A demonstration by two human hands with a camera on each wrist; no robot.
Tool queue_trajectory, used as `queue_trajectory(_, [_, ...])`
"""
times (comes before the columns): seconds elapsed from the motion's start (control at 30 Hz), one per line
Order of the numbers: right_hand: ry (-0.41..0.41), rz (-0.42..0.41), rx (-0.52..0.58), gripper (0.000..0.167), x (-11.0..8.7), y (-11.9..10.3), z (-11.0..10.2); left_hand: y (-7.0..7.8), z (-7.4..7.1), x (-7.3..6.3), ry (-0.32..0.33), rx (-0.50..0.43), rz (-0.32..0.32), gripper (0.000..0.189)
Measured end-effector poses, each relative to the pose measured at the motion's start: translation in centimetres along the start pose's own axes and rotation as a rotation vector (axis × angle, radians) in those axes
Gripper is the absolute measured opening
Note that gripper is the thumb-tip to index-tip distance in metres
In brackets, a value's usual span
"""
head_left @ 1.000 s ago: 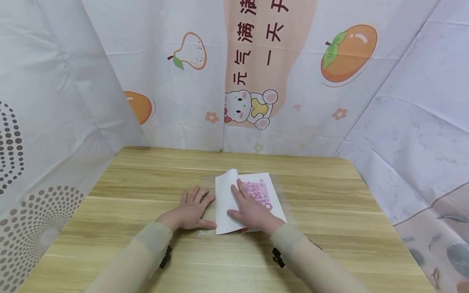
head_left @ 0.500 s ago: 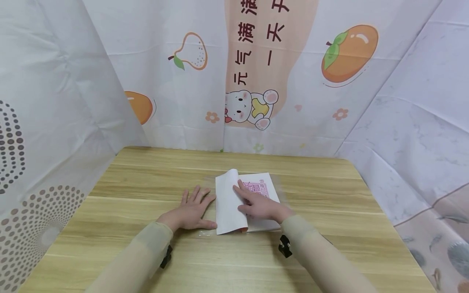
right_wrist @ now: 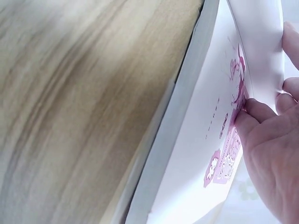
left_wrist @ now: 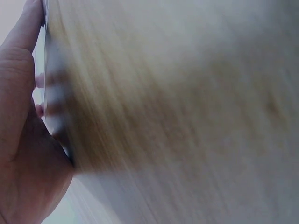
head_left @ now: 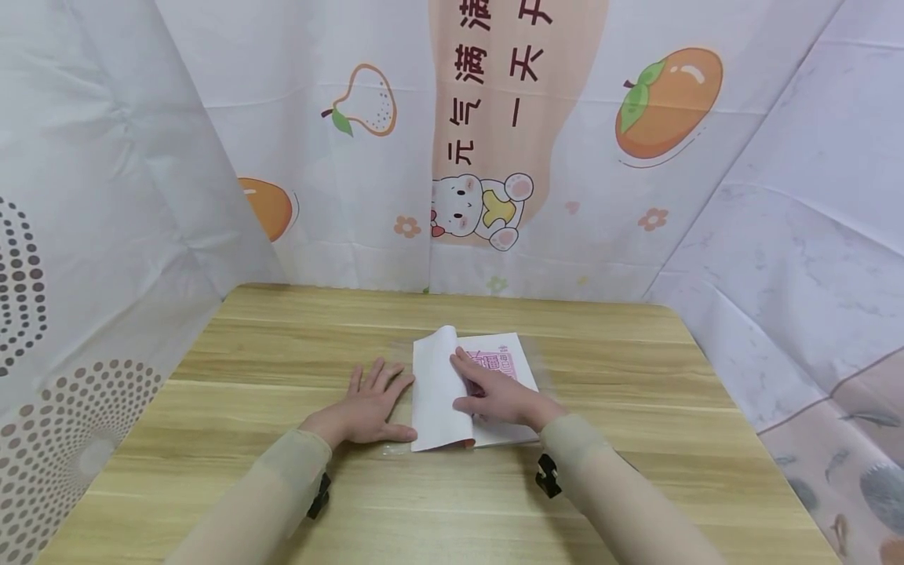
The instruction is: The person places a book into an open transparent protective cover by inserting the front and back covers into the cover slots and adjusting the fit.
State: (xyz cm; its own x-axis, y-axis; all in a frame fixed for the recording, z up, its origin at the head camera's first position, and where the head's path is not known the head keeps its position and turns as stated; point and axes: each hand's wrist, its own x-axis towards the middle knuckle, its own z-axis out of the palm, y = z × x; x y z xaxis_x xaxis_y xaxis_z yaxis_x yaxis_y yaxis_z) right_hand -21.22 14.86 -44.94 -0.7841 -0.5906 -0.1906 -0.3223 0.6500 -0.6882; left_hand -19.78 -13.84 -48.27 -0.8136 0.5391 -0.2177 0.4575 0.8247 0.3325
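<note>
A thick book (head_left: 519, 351) with pink print on its white page lies on the wooden table. Its turned-over white cover (head_left: 434, 392) curls up to the left. Clear plastic film (head_left: 399, 450) shows around the book's edges. My left hand (head_left: 367, 406) rests flat with spread fingers beside the cover's left edge, its thumb at the lower corner. My right hand (head_left: 497, 396) lies over the page, index finger and thumb stretched against the curled cover. In the right wrist view, the other fingers (right_wrist: 254, 114) bend onto the printed page (right_wrist: 187, 154).
The wooden table (head_left: 282, 329) extends around the book on all sides. A printed curtain (head_left: 339, 173) hangs behind it, with a dotted cloth (head_left: 92, 439) at the left and a marbled cloth (head_left: 798, 298) at the right. Each wrist wears a black strap (head_left: 547, 475).
My right hand has shifted right and its fingers have drawn in, uncovering the lower part of the page and cover. The left hand stays in place.
</note>
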Motion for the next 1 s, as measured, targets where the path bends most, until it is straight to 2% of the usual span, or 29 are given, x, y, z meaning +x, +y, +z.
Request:
queue_trajectory(0.43, [0.016, -0.001, -0.051, 0.084, 0.06, -0.2, 0.27, 0.1, -0.21, -0.13, -0.002, -0.019, 0.005, 0.102])
queue_trajectory(1.0, [0.022, -0.03, -0.1, 0.082, 0.09, -0.76, 0.48, -0.15, 0.07, 0.01, 0.035, -0.052, 0.015, 0.105])
